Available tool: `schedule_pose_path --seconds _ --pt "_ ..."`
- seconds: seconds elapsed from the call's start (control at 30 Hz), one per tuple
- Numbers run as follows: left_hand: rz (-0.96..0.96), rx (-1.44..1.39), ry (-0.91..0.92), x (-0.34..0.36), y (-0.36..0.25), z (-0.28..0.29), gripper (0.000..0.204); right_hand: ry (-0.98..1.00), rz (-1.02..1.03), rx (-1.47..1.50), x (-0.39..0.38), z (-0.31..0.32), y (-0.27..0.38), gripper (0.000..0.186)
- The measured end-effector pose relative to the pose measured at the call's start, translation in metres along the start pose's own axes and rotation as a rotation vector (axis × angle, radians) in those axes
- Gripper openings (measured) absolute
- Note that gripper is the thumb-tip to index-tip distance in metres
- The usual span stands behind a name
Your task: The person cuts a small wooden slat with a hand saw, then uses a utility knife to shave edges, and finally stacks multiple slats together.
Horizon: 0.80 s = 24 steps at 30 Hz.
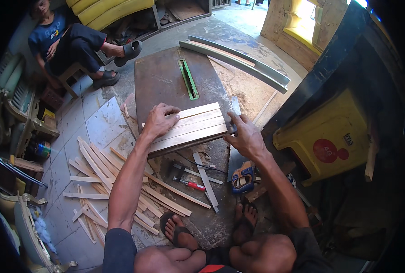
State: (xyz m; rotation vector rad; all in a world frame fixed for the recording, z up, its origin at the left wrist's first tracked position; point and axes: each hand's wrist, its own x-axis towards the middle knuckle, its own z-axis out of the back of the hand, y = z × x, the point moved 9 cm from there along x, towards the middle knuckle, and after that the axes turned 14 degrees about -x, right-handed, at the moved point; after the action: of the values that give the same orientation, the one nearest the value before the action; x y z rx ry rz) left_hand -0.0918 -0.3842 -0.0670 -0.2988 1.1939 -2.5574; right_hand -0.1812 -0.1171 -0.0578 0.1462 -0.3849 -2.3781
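Observation:
Several pale wooden strips [193, 126] lie side by side across the near end of a brown saw table [159, 79]. My left hand [159, 122] is bent over their far side, thumb on top and fingers at the far edge, gripping them. At their right ends is my right hand [248, 136], thumb and forefinger apart around the table's corner. A flat grey metal piece [235, 105] shows just beyond those fingers; whether they touch it is unclear. A green slotted plate [188, 79] is set into the tabletop, farther off.
Loose wooden strips [163, 198] pile up at the lower left. A blue-handled handsaw [243, 177] and a red-handled tool [194, 185] lie near my feet. A metal channel [239, 63] crosses the far right; a yellow stool [325, 141] stands right. A person [70, 45] sits at the upper left.

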Motion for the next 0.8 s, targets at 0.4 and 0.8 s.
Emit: schedule_pose_path --seconds 0.4,0.8 --pt "-0.168 0.373 0.193 -0.043 -0.029 -0.012 0.127 0.271 0.455 -0.330 0.068 -0.020 0.047 0.131" --pt "-0.188 0.326 0.151 -0.046 -0.027 -0.011 0.114 0.261 0.496 -0.265 0.071 -0.008 0.058 0.115"
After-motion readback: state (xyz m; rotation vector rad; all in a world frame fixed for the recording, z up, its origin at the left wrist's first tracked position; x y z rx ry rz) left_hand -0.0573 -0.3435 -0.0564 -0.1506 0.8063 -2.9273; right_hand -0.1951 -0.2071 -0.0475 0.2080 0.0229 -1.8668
